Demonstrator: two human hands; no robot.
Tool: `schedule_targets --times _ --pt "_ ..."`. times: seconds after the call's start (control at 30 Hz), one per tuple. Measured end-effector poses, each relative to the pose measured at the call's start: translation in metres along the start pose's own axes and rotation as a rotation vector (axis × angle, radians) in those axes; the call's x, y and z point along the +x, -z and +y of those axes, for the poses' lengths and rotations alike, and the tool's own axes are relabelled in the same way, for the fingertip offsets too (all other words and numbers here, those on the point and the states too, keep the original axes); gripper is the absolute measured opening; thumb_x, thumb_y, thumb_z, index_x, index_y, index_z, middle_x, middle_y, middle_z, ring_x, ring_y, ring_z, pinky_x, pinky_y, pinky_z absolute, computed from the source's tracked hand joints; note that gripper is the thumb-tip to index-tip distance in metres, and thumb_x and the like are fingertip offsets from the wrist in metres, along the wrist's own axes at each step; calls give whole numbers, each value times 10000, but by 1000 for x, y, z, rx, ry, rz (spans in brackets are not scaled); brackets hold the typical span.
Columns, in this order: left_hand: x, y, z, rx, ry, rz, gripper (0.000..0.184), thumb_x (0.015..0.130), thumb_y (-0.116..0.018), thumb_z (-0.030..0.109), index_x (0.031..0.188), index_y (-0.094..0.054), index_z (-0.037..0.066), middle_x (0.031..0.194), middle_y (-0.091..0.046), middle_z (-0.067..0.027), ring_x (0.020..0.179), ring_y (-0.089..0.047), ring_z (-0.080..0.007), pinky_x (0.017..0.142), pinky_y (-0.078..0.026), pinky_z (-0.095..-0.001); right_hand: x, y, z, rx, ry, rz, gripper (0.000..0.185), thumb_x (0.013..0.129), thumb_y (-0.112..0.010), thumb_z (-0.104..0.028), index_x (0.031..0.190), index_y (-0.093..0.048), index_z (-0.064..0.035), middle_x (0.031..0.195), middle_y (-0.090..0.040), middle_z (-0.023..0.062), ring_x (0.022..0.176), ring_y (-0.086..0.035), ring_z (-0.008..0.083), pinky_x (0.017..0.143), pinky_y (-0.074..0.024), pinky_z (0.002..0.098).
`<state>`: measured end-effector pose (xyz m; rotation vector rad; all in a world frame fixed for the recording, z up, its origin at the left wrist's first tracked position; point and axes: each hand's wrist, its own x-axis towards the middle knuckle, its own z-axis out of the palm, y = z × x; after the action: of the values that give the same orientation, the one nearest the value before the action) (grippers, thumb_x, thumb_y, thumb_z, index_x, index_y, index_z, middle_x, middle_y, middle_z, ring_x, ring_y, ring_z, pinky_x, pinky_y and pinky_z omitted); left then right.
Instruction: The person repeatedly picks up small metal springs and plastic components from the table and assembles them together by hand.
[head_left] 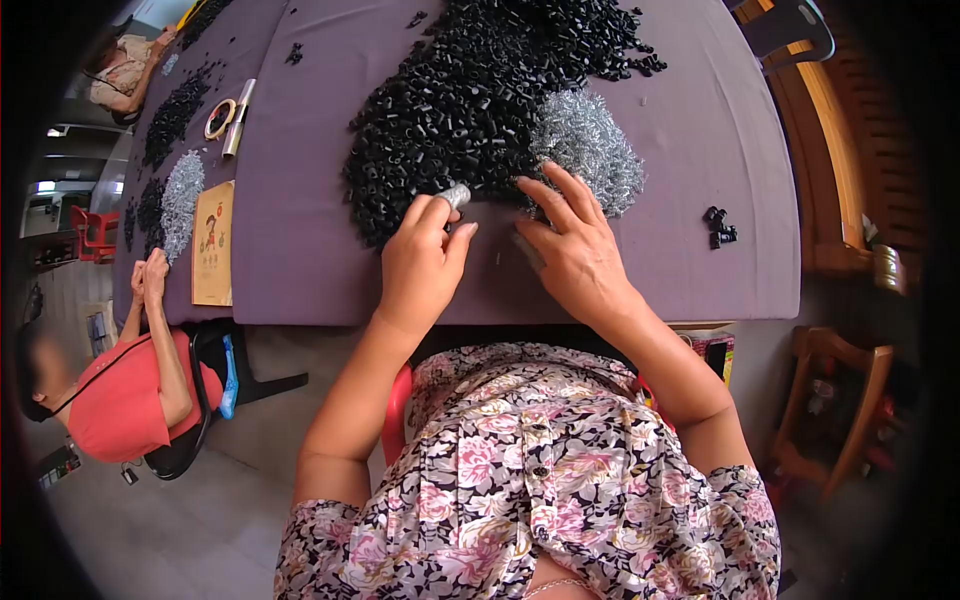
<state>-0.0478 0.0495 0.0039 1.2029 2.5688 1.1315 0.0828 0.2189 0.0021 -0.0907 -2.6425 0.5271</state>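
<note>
Over the near edge of a large heap of small black parts (440, 130) is my left hand (428, 250), its fingers curled together. Grey wrapping covers a fingertip there, and any small part in the fingers is too small to make out. My right hand (575, 240) has its fingers spread, with the fingertips at the lower left edge of a pile of small silvery metal pieces (595, 150). Something grey also shows on its thumb. Nothing can be seen held in it.
A few black parts (718, 228) lie at the right. On the left are a tape roll (220, 119), a booklet (212, 245), and more black and silvery piles. A person in red (130, 400) sits at the left; another person (125, 75) is farther back. A wooden chair (835, 410) stands right.
</note>
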Motion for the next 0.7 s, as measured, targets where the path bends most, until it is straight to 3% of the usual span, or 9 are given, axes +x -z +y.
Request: schedule_targets --times 0.03,0.17,0.2,0.27,0.3,0.5,0.7 --pt "4 -1 0 28 -43 36 317 869 -743 33 1170 -662 -17 979 -611 -86 585 -558 -141 577 -481 -293 -5 3 1 -2 -4 -7 192 822 -715 -123 995 -738 -43 1424 -557 145 1428 -409 370 1178 -344 543" --pt "20 7 6 106 -128 215 351 849 -771 50 1181 -670 -3 1105 -612 -99 629 -559 -154 608 -500 -311 -26 21 11 4 -54 -13 268 770 -738 -52 1037 -744 -68 1432 -555 116 1437 -407 362 1170 -374 524" --pt "25 12 8 127 -69 211 347 861 -768 93 1180 -673 -2 1192 -614 -122 802 -628 -208 755 -530 -348 -31 27 15 9 -74 -9 298 754 -744 -30 1049 -744 -74 1432 -556 109 1437 -410 360 1166 -385 516" --pt "42 18 -13 408 -319 389 356 867 -766 171 1168 -669 8 1290 -596 -138 1047 -628 -320 923 -519 -444 -40 35 21 22 -110 34 393 707 -747 30 1082 -739 -87 1425 -565 99 1421 -429 373 1135 -432 482" --pt "46 20 -17 370 -268 376 387 879 -755 215 1190 -659 5 1354 -570 -170 1239 -527 -387 1065 -426 -490 -44 38 26 32 -126 51 400 703 -745 37 1084 -737 -85 1423 -568 100 1417 -433 376 1126 -441 479" --pt "53 -1 -47 379 -173 217 683 984 -609 463 1474 -470 7 1533 -421 -273 1420 -378 -474 1164 -315 -545 -56 39 36 53 -181 89 481 648 -688 102 1096 -729 -69 1396 -589 104 1398 -454 395 1087 -471 480" --pt "35 -11 -23 445 -195 164 724 957 -646 459 1497 -450 18 1574 -354 -266 1455 -308 -488 1176 -276 -580 -57 31 38 75 -160 115 511 630 -659 115 1106 -721 -60 1383 -596 106 1392 -460 399 1088 -470 480"
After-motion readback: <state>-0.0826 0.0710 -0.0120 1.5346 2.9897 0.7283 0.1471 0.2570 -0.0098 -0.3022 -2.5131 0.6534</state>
